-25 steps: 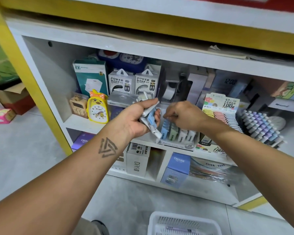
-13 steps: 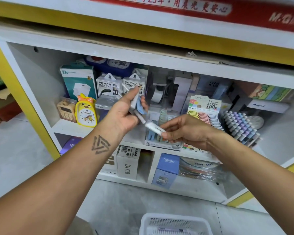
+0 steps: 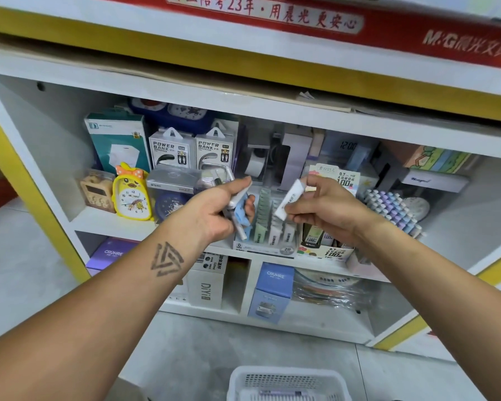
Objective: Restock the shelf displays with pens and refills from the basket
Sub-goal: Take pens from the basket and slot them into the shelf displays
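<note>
Your left hand [image 3: 214, 215] is curled tight round a small bundle of refill packs [image 3: 237, 211], white and blue, held upright in front of the middle shelf [image 3: 113, 224], just left of the refill display box [image 3: 268, 227]. Your right hand [image 3: 327, 209] pinches a single white refill pack [image 3: 288, 199] between thumb and fingertips, tilted, its lower end hanging over the slots of that display box without touching them. The two hands are near each other but apart.

The display box sits at the front edge of the middle shelf, its rows filled with green and white packs standing upright. Just beside it on the right is a second lead box [image 3: 326, 247] marked 100, and further right a block of pastel pens [image 3: 394, 209] lying tipped toward you. At the shelf's left end stands a yellow duck clock [image 3: 132, 195], with two power bank boxes [image 3: 194, 150] behind.

The white basket [image 3: 287, 383] stands on the floor at the bottom edge of the view, below your hands; what lies in it is hard to make out
</note>
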The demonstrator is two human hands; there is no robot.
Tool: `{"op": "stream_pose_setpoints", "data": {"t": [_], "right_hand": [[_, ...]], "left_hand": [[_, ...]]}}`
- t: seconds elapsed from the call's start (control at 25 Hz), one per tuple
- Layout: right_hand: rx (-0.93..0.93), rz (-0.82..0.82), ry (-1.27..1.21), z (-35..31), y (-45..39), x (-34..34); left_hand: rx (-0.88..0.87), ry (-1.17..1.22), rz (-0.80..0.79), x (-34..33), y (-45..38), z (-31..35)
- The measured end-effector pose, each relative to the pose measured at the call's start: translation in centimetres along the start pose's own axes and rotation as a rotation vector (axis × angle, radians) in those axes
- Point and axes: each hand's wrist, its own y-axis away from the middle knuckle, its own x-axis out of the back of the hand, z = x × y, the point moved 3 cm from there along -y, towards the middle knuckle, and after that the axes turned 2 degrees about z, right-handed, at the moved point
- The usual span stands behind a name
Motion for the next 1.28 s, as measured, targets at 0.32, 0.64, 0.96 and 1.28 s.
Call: {"op": "stream_pose_setpoints", "data": {"t": [0.32, 0.64, 0.96, 1.28], "right_hand": [[0.185, 0.134, 0.455, -1.6, -1.2, 1.6], [0.417, 0.116, 1.230, -0.9, -2.1, 1.0], [0.431, 0.011, 1.346, 0.4, -2.5, -0.2], [0.398, 0.069, 1.357, 0.5, -2.6, -0.2]], "left_hand": [[0.027, -0.052, -0.028, -0.1, -0.2, -0.5], [0.043, -0.084, -0.040, 0.2, -0.2, -0.8], [0.054, -0.095, -0.025, 0.1, -0.1, -1.0], [0.063, -0.108, -0.022, 0.2, 0.0, -1.3]]}}
